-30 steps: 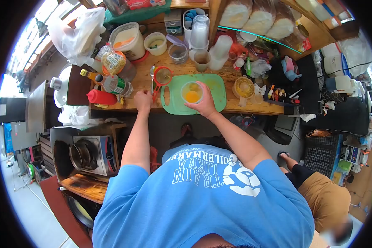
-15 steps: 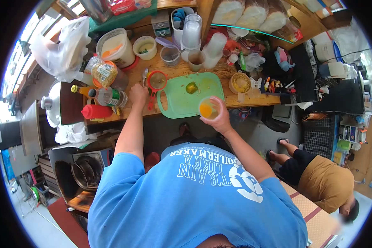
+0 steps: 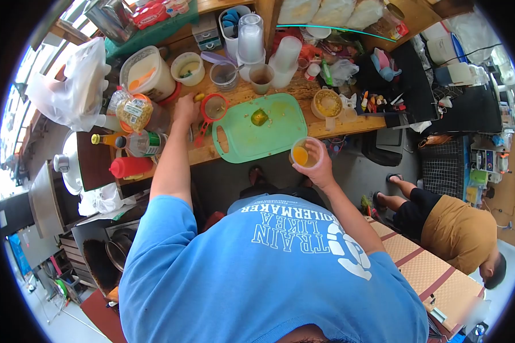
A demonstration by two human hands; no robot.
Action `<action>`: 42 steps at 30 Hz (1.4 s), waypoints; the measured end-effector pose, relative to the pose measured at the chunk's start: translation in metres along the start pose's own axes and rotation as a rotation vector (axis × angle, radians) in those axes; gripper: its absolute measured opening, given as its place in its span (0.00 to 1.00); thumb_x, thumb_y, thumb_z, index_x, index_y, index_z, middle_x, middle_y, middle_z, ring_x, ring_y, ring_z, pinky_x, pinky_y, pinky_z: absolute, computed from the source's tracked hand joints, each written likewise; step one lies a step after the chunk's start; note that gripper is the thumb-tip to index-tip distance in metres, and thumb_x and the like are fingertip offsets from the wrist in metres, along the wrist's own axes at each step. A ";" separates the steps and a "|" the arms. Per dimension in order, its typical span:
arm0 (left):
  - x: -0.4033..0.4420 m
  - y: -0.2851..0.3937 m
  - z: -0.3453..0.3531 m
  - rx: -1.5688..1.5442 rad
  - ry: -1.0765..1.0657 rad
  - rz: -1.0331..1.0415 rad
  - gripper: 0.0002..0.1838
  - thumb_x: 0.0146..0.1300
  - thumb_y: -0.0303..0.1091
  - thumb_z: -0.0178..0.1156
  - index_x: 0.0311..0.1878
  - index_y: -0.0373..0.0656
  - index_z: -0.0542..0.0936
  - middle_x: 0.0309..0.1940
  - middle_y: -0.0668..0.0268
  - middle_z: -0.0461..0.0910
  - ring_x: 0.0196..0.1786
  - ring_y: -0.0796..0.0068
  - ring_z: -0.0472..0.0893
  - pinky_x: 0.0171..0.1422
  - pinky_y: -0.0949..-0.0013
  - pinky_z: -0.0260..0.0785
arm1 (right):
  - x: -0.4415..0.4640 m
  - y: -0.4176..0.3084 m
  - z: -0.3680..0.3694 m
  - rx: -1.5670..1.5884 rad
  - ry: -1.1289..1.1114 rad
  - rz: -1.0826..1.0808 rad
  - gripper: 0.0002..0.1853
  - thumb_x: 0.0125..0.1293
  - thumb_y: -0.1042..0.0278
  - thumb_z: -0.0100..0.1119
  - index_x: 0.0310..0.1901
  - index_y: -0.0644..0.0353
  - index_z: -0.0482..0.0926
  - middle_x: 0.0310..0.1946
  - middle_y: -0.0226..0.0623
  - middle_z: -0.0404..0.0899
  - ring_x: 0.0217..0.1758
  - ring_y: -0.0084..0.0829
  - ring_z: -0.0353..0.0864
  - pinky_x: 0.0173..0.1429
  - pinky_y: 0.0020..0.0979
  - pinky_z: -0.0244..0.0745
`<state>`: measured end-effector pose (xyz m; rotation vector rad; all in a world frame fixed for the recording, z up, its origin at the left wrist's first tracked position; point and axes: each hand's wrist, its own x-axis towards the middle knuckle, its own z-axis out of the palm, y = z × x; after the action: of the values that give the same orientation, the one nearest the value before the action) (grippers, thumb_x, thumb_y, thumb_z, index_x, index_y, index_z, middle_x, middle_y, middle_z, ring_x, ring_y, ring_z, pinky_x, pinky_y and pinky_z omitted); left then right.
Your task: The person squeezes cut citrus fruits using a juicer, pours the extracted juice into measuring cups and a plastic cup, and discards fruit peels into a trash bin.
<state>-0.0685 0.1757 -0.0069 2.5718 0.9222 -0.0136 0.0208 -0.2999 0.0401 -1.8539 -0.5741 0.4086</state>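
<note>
My right hand (image 3: 320, 169) is wrapped round a clear plastic cup (image 3: 310, 151) with orange liquid in it, held in front of the counter's edge. My left hand (image 3: 185, 108) rests low over the counter with its fingers closed. A small yellowish, rounded thing (image 3: 199, 97) shows at those fingertips; its kind is unclear. Just right of that hand lies a red-rimmed strainer (image 3: 216, 107). A green cutting board (image 3: 252, 140) carries a cut piece of yellow-green fruit (image 3: 259, 118) and small crumbs.
Behind the board stand a cup of brown liquid (image 3: 261, 79) and stacked clear cups (image 3: 250, 40). A measuring cup (image 3: 327, 104) sits right of it. A red bottle (image 3: 130, 167) and other bottles crowd the left. Another person (image 3: 455, 228) is at the right.
My right hand has carried the cup a little to the right. My left hand has shifted up and left; the silver spoon that was by its fingers no longer shows clearly.
</note>
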 end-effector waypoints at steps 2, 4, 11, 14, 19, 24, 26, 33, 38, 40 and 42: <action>-0.024 0.025 -0.031 -0.003 0.049 -0.233 0.24 0.57 0.39 0.66 0.57 0.44 0.82 0.50 0.46 0.84 0.54 0.46 0.83 0.58 0.49 0.77 | 0.001 -0.005 -0.001 -0.030 -0.022 -0.020 0.44 0.42 0.64 0.85 0.63 0.59 0.73 0.60 0.39 0.74 0.61 0.36 0.79 0.66 0.36 0.74; -0.048 0.023 -0.040 0.034 0.016 -0.197 0.22 0.57 0.39 0.67 0.55 0.44 0.83 0.48 0.47 0.85 0.53 0.46 0.84 0.57 0.48 0.77 | 0.003 -0.007 -0.001 -0.020 -0.024 -0.022 0.44 0.42 0.64 0.85 0.63 0.59 0.73 0.60 0.39 0.74 0.61 0.36 0.79 0.66 0.36 0.74; -0.130 0.048 -0.005 0.089 -0.105 -0.037 0.20 0.58 0.42 0.68 0.52 0.44 0.83 0.37 0.49 0.86 0.43 0.45 0.86 0.50 0.48 0.80 | 0.003 -0.005 0.005 -0.031 -0.053 -0.033 0.43 0.42 0.63 0.85 0.62 0.59 0.73 0.60 0.40 0.74 0.60 0.37 0.79 0.66 0.37 0.74; -0.131 0.050 0.011 0.077 0.087 -0.177 0.21 0.58 0.44 0.69 0.50 0.41 0.81 0.36 0.46 0.86 0.41 0.43 0.86 0.48 0.47 0.80 | 0.005 -0.006 0.011 -0.045 -0.077 -0.045 0.43 0.42 0.63 0.85 0.62 0.59 0.73 0.59 0.41 0.74 0.60 0.37 0.79 0.65 0.37 0.74; -0.113 0.055 0.013 0.090 0.095 -0.220 0.21 0.57 0.44 0.70 0.48 0.39 0.81 0.37 0.46 0.86 0.43 0.43 0.86 0.48 0.47 0.80 | 0.009 -0.012 0.017 -0.033 -0.127 -0.065 0.44 0.44 0.67 0.84 0.64 0.60 0.71 0.60 0.39 0.73 0.62 0.35 0.78 0.67 0.35 0.74; -0.090 0.044 0.019 0.079 0.025 -0.247 0.18 0.55 0.41 0.70 0.43 0.38 0.85 0.39 0.46 0.86 0.45 0.45 0.87 0.50 0.49 0.81 | 0.007 -0.018 0.020 -0.040 -0.115 -0.052 0.44 0.42 0.62 0.85 0.62 0.59 0.73 0.59 0.41 0.75 0.61 0.40 0.78 0.67 0.37 0.73; -0.089 0.047 0.007 0.066 0.016 -0.326 0.16 0.54 0.40 0.70 0.41 0.37 0.87 0.39 0.45 0.86 0.46 0.45 0.87 0.51 0.50 0.81 | 0.005 -0.023 0.017 -0.075 -0.127 -0.047 0.44 0.42 0.61 0.85 0.63 0.59 0.73 0.59 0.41 0.75 0.61 0.40 0.78 0.67 0.38 0.73; -0.129 0.137 -0.004 -0.224 -0.119 0.000 0.16 0.52 0.38 0.68 0.39 0.36 0.84 0.38 0.45 0.86 0.44 0.45 0.86 0.49 0.49 0.80 | -0.010 -0.014 0.002 -0.045 -0.059 -0.009 0.45 0.41 0.62 0.86 0.63 0.60 0.72 0.60 0.40 0.73 0.62 0.38 0.77 0.68 0.37 0.73; -0.086 0.170 0.064 0.060 -0.030 0.243 0.20 0.53 0.35 0.66 0.50 0.39 0.81 0.39 0.46 0.85 0.42 0.43 0.86 0.46 0.46 0.79 | -0.020 -0.015 -0.013 -0.039 -0.019 -0.024 0.44 0.42 0.63 0.86 0.63 0.60 0.73 0.60 0.40 0.73 0.63 0.37 0.76 0.68 0.36 0.72; -0.081 0.186 0.067 0.066 -0.073 0.241 0.20 0.53 0.35 0.65 0.50 0.39 0.80 0.41 0.45 0.84 0.42 0.43 0.86 0.46 0.46 0.79 | -0.025 -0.010 -0.023 -0.037 0.009 -0.027 0.44 0.42 0.63 0.86 0.63 0.59 0.73 0.60 0.40 0.73 0.63 0.37 0.76 0.69 0.36 0.72; -0.078 0.199 0.067 0.084 -0.115 0.232 0.20 0.54 0.36 0.65 0.50 0.40 0.80 0.42 0.44 0.84 0.41 0.42 0.86 0.45 0.46 0.79 | -0.032 -0.005 -0.033 -0.024 0.032 -0.032 0.44 0.41 0.63 0.86 0.63 0.59 0.73 0.61 0.40 0.73 0.63 0.37 0.76 0.69 0.35 0.72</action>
<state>0.0007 -0.0365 0.0170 2.7078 0.5899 -0.1351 0.0111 -0.3417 0.0564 -1.8682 -0.5881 0.3515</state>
